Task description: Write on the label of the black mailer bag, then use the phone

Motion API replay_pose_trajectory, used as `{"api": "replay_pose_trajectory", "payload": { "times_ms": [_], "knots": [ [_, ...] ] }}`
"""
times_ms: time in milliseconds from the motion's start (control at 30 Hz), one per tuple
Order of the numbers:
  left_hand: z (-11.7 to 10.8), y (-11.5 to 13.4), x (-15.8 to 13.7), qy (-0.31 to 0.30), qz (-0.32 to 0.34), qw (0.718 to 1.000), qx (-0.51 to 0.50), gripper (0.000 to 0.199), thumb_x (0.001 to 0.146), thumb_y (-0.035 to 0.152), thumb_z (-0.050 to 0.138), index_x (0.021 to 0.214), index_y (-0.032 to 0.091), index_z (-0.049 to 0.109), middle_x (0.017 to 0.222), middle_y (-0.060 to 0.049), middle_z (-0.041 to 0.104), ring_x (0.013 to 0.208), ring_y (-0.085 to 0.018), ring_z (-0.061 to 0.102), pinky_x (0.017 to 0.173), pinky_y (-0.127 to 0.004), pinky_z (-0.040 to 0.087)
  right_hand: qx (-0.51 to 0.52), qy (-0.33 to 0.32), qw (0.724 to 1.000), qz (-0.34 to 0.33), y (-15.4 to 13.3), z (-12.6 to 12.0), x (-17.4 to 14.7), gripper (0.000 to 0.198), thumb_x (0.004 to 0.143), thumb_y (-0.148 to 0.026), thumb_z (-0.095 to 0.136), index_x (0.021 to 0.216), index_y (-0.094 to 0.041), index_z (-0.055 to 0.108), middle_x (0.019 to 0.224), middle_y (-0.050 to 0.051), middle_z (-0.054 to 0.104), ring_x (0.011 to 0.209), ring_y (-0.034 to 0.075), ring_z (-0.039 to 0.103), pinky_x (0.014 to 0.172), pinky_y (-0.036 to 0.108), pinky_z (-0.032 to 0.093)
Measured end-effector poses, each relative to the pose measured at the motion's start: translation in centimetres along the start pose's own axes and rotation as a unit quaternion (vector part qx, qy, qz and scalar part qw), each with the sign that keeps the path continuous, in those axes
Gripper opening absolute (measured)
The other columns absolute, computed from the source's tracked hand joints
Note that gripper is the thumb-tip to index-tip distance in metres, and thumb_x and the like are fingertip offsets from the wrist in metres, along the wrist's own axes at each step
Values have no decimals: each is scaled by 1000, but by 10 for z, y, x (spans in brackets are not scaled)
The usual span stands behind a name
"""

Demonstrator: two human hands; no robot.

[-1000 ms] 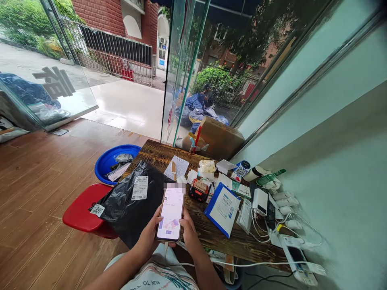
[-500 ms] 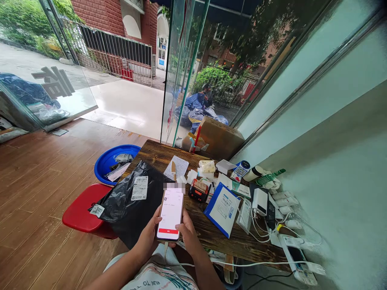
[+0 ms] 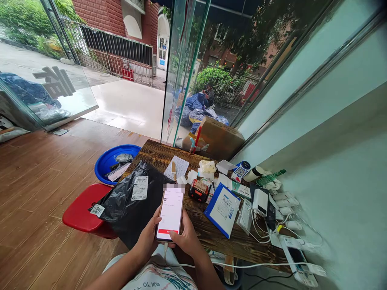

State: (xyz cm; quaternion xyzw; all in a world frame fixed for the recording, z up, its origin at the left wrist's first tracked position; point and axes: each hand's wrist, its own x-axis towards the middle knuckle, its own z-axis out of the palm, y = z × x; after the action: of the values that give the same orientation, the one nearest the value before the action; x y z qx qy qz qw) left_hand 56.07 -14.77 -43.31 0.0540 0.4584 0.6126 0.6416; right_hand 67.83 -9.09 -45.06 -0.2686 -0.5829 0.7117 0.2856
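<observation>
A smartphone (image 3: 169, 211) with a lit white screen and a red bar near its bottom is held upright above my lap. My left hand (image 3: 150, 226) is closed around its left edge, thumb on the side of the screen. The right hand (image 3: 186, 235) grips the other edge, and its thumb lies over the red bar. From the phone's lower end runs a white charging cable (image 3: 165, 250). Just beyond my left hand, a black plastic parcel bag (image 3: 127, 201) with white labels lies across the table corner. A small black-and-red label printer (image 3: 199, 190) stands beyond the right hand.
On the wooden table (image 3: 208, 237) are a blue-and-white envelope (image 3: 223, 210), a knife (image 3: 173, 170), papers and tangled cables. A red stool (image 3: 83, 207) and a blue basin (image 3: 102, 161) stand left. Behind the table are a cardboard box (image 3: 222, 137) and a glass door (image 3: 184, 80); outside, a person sits by blue sacks.
My right thumb has moved left and down from the phone's right edge onto the red bar. The left hand keeps its hold. Outside, the seated person has shifted posture.
</observation>
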Motion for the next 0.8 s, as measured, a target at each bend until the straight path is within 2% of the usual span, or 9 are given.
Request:
{"api": "replay_pose_trajectory", "payload": {
  "times_ms": [100, 300, 500, 633, 800],
  "knots": [
    [0, 0, 1, -3, -1, 1000, -9, 106, 53, 42, 65, 145, 17, 20, 111, -7, 65, 51, -13, 49, 40, -24, 34, 1, -7, 1000, -1, 0, -1, 0, 66, 66, -18, 58, 129, -21, 37, 128, 10, 58, 109, 23, 60, 92, 38, 51],
    [-4, -4, 3, -8, 4, 1000, -8, 97, 56, 41, 64, 143, 18, 26, 92, -5, 66, 46, -10, 42, 38, -20, 29, 2, -12, 1000, -12, 3, -3, -1, 64, 71, -30, 64, 128, -21, 39, 124, 11, 60, 109, 24, 59, 91, 40, 51],
    [-8, -6, 3, -30, 0, 1000, 4, 94, 63, 41, 60, 146, 22, 19, 116, -11, 62, 55, -14, 50, 43, -24, 42, -13, -6, 1000, -11, 11, -8, 0, 72, 71, -49, 67, 130, -19, 37, 124, 13, 59, 108, 26, 58, 93, 42, 49],
    [-13, -10, 4, -50, 1, 999, 3, 85, 73, 36, 54, 148, 23, 15, 119, -12, 60, 65, -20, 57, 47, -29, 48, -21, -2, 1000, -12, 12, -9, -1, 76, 70, -53, 67, 130, -19, 37, 125, 13, 57, 113, 28, 55, 96, 42, 47],
    [-15, -11, 4, -57, 8, 998, -5, 82, 75, 34, 52, 148, 23, 16, 123, -14, 58, 82, -27, 62, 47, -28, 49, -17, -9, 1000, -15, 8, -7, -2, 74, 71, -54, 68, 130, -19, 39, 124, 13, 58, 112, 27, 56, 96, 42, 47]
  ]
}}
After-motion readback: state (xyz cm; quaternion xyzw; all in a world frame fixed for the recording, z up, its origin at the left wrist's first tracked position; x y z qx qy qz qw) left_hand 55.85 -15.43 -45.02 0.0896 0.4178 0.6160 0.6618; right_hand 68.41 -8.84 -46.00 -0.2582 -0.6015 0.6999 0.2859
